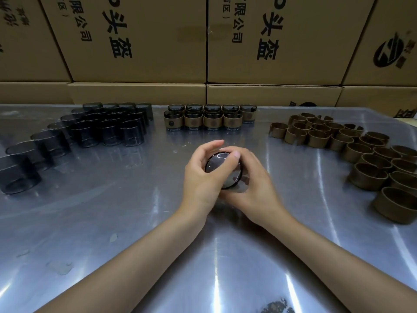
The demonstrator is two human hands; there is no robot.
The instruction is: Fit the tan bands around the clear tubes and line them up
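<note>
Both hands' fingers curled around one smoky clear glass tube (222,170) at table centre: left hand (200,179) wrapped its left side, right hand (252,186) its right. Its open mouth faced the camera (any band hidden). The finished banded row (208,118) stood straight beyond.
</note>
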